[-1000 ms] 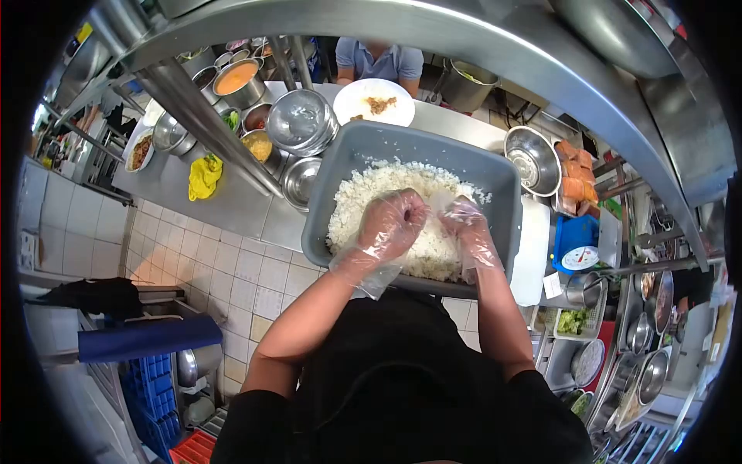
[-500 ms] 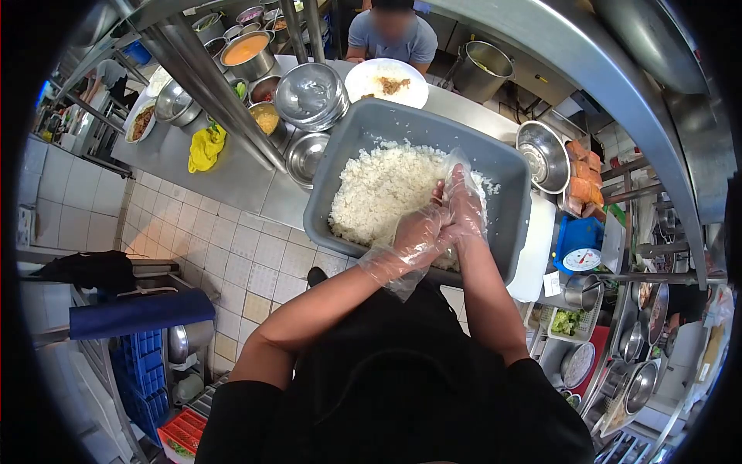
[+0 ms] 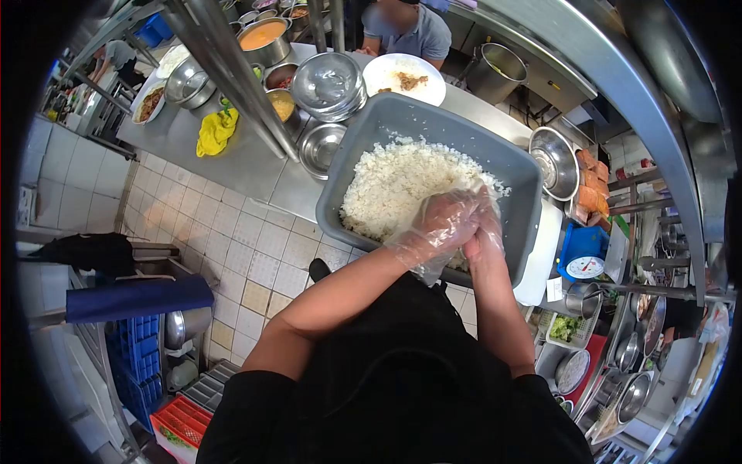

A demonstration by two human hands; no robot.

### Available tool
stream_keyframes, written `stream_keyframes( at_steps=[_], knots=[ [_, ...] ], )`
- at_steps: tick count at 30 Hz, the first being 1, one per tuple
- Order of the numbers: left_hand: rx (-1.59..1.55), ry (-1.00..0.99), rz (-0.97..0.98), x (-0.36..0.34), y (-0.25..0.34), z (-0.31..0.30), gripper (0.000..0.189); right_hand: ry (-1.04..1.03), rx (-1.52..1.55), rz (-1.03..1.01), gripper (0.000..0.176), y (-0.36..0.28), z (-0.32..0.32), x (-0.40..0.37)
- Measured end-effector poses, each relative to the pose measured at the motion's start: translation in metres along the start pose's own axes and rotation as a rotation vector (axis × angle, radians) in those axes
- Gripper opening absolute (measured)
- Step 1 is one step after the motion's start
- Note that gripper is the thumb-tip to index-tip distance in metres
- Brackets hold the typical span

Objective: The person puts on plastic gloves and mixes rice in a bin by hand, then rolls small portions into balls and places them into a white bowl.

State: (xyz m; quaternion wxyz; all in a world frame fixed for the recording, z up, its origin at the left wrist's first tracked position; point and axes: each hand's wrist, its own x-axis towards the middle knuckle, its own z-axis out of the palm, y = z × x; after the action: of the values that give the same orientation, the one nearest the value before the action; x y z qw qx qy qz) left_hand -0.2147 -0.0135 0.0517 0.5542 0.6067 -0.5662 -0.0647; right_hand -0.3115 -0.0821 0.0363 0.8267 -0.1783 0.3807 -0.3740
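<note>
A deep grey plastic tub [image 3: 527, 166] holds a wide mound of cooked white rice [image 3: 410, 182]. Over the tub's near right part, my left hand [image 3: 448, 220] and my right hand [image 3: 485, 236] are pressed together, both in loose clear plastic gloves. The left fingers curl across the right hand, and both hands look closed. Whatever lies between the palms, if anything, is hidden. Rice shows just beyond and beside the hands.
Behind the tub stand a white plate with food [image 3: 421, 77], stacked metal bowls [image 3: 328, 85] and a pot of orange liquid [image 3: 264, 39]. A yellow cloth [image 3: 216, 131] lies left. Rightward are a metal bowl [image 3: 553, 162] and blue scale [image 3: 580, 251]. Another person [image 3: 421, 35] is opposite.
My hands have gone from fingers extended, palms together, to curled and clasped over the rice. The whole view has shifted slightly, moving the tub rightward in the picture.
</note>
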Motion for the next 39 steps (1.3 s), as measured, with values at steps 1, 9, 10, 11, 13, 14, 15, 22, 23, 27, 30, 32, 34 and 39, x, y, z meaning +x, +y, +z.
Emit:
stream_keyframes(
  at_steps=[1, 9, 10, 11, 13, 14, 15, 22, 23, 27, 30, 32, 34, 39],
  knots=[
    [0.009, 0.007, -0.007, 0.002, 0.003, -0.002, 0.010, -0.006, -0.004, 0.011, 0.031, 0.000, 0.003, -0.008],
    [0.208, -0.258, -0.294, 0.002, 0.012, -0.024, 0.014, -0.108, -0.120, 0.049, 0.023, 0.017, 0.012, -0.045],
    [0.203, -0.266, -0.333, 0.000, 0.015, -0.028, 0.014, -0.113, -0.126, 0.049, 0.026, 0.017, 0.010, -0.050],
    [0.195, -0.272, -0.369, -0.002, 0.017, -0.029, 0.014, -0.116, -0.134, 0.046, 0.029, 0.017, 0.007, -0.052],
    [0.186, -0.226, -0.335, -0.007, 0.014, -0.027, 0.016, -0.077, -0.147, 0.071, 0.031, 0.019, -0.005, -0.044],
    [0.175, -0.175, -0.296, -0.009, 0.014, -0.026, 0.018, -0.059, -0.157, 0.077, 0.031, 0.019, -0.008, -0.042],
    [0.174, -0.167, -0.302, -0.012, 0.015, -0.025, 0.018, -0.044, -0.169, 0.082, 0.031, 0.018, -0.010, -0.041],
    [-0.203, -0.248, -0.315, -0.013, 0.032, -0.042, 0.036, -0.255, -0.017, 0.155, 0.041, -0.004, 0.009, -0.024],
    [-0.087, -0.169, -0.183, -0.014, 0.030, -0.039, 0.043, -0.238, -0.042, 0.157, 0.038, -0.002, 0.017, -0.024],
    [-0.080, -0.175, -0.446, 0.003, 0.027, -0.043, 0.030, -0.276, -0.150, 0.119, 0.036, 0.001, 0.037, -0.028],
    [-0.038, -0.087, -0.491, 0.014, 0.023, -0.039, 0.023, -0.255, -0.089, 0.093, 0.046, 0.015, 0.049, -0.035],
    [0.061, -0.041, -0.462, 0.018, 0.021, -0.040, 0.023, -0.247, -0.088, 0.124, 0.048, 0.014, 0.061, -0.044],
    [0.060, -0.031, -0.472, 0.023, 0.020, -0.039, 0.025, -0.251, -0.088, 0.106, 0.052, 0.017, 0.060, -0.042],
    [0.071, -0.060, -0.518, 0.025, 0.010, -0.027, 0.028, -0.178, -0.196, -0.024, 0.047, 0.020, 0.054, -0.044]
  ],
)
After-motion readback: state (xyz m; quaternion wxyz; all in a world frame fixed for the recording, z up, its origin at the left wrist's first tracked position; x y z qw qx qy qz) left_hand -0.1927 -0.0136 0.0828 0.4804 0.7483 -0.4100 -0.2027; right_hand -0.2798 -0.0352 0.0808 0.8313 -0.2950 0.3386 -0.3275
